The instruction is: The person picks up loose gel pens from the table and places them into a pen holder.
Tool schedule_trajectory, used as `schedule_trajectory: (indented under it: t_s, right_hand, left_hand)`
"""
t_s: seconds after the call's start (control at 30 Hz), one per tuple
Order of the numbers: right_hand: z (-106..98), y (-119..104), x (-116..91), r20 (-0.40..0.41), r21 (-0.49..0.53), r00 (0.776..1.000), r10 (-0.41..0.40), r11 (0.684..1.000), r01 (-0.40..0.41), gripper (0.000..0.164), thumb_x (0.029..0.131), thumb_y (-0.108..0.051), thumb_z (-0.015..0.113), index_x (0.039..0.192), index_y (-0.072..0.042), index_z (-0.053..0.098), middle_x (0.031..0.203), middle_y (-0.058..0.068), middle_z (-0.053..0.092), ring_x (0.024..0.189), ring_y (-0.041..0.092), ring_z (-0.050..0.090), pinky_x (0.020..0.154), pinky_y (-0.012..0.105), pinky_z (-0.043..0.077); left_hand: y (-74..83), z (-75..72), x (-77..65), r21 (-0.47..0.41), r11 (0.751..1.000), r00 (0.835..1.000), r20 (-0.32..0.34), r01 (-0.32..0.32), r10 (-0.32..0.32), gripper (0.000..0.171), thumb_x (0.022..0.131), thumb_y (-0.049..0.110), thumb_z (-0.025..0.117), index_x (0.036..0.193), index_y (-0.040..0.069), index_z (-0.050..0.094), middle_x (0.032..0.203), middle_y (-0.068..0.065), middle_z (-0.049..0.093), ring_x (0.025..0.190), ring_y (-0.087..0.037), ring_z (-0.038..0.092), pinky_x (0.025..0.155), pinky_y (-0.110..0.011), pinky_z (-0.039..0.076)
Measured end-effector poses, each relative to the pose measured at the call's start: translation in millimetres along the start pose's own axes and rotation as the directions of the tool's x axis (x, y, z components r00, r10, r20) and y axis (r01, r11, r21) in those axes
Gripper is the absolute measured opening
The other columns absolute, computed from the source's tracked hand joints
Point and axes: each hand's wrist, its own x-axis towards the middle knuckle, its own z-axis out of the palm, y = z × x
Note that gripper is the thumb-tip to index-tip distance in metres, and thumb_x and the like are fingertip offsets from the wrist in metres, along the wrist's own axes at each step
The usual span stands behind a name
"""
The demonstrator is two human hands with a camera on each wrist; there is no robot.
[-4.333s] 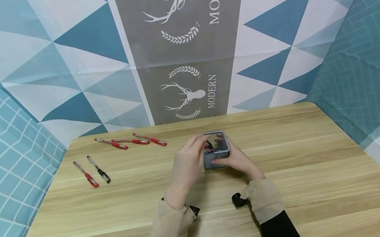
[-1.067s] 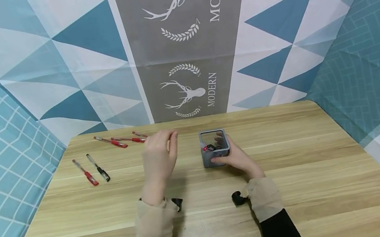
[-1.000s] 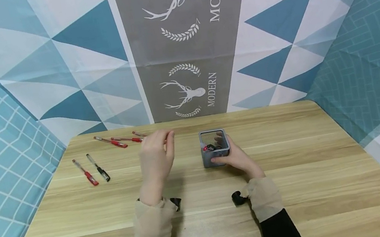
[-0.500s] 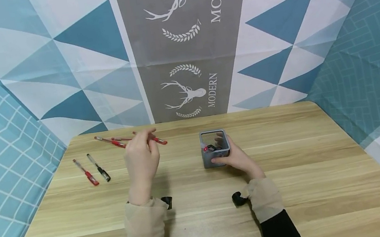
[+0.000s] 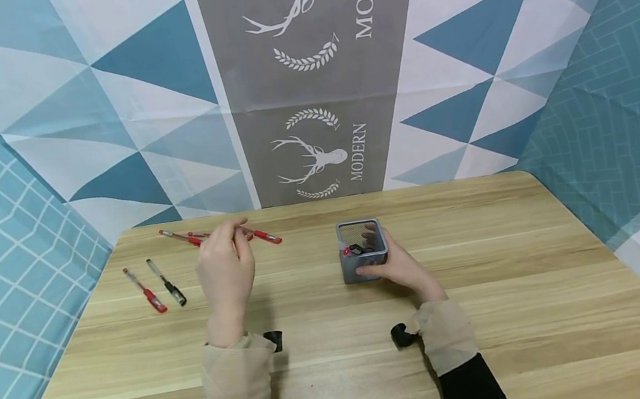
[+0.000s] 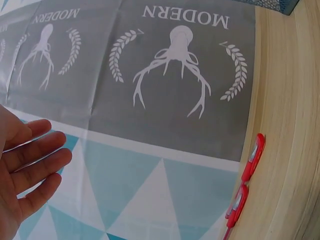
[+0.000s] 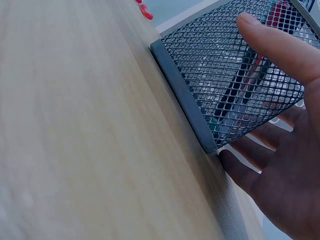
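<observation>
4 loose pens (image 5: pixel 151 297) are red, 1 loose pen (image 5: pixel 170 289) black, the mesh holder (image 5: pixel 352 268) grey, the tabletop (image 5: pixel 525 286) tan-grained.

I have the left hand (image 5: pixel 224 265) raised in the air, its back toward the head view and its fingertips bending rightward. In the left wrist view its fingers (image 6: pixel 42 166) are relaxed, slightly spread and gently curved. The left forearm (image 5: pixel 238 380) reaches almost straight forward. My right hand (image 5: pixel 400 263) sits lower and well apart from the left, bent into a grip: the thumb (image 7: pixel 275 44) on one side, the other fingers opposite it. The right forearm (image 5: pixel 447 337) slants inward. Beige cuffs meet black sleeves on both arms.
</observation>
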Motion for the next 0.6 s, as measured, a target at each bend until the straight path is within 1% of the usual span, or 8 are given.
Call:
schedule_trajectory:
  t_s: [0.13,0.3,0.47,0.6]
  right_hand:
    - [0,0,0,0.001,-0.002,1.000,-0.002,1.000,0.002,0.089,0.075,-0.008,0.073,0.143,-0.005,0.015,0.143,0.027,0.027,0.133,0.038,0.026,0.107,0.051,0.024]
    - [-1,0,0,-0.011,-0.016,1.000,0.004,1.000,-0.004,0.089,0.075,-0.009,0.073,0.143,-0.008,0.016,0.143,0.026,0.028,0.133,0.037,0.027,0.107,0.051,0.024]
    - [-1,1,0,-0.003,-0.004,1.000,0.002,1.000,-0.002,0.089,0.075,-0.008,0.073,0.143,-0.007,0.016,0.143,0.027,0.027,0.132,0.038,0.028,0.107,0.051,0.024]
    - [0,0,0,0.003,0.009,1.000,-0.006,1.000,0.006,0.088,0.075,-0.008,0.073,0.143,-0.006,0.017,0.142,0.027,0.026,0.131,0.039,0.030,0.106,0.051,0.026]
  left_hand:
    - [-2.6,-2.7,0.1,0.004,0.999,0.999,0.009,0.036,-0.036,0.021,0.091,0.010,0.047,0.096,0.001,0.066,0.086,-0.015,0.067,0.073,-0.033,0.061,0.069,-0.044,0.046]
    - [-7.3,-5.0,0.6,0.021,0.997,0.997,0.019,0.073,-0.073,0.023,0.093,0.015,0.048,0.097,0.000,0.065,0.089,-0.016,0.067,0.072,-0.033,0.060,0.064,-0.043,0.045]
    - [-10.8,-7.0,0.3,0.044,0.994,0.995,0.018,0.102,-0.103,0.021,0.091,0.010,0.048,0.093,0.001,0.066,0.088,-0.015,0.067,0.070,-0.033,0.060,0.060,-0.043,0.045]
    - [-14.7,-8.5,-0.6,0.029,0.991,0.992,0.020,0.128,-0.128,0.024,0.088,0.002,0.043,0.093,0.003,0.067,0.085,-0.013,0.066,0.067,-0.032,0.059,0.054,-0.041,0.044]
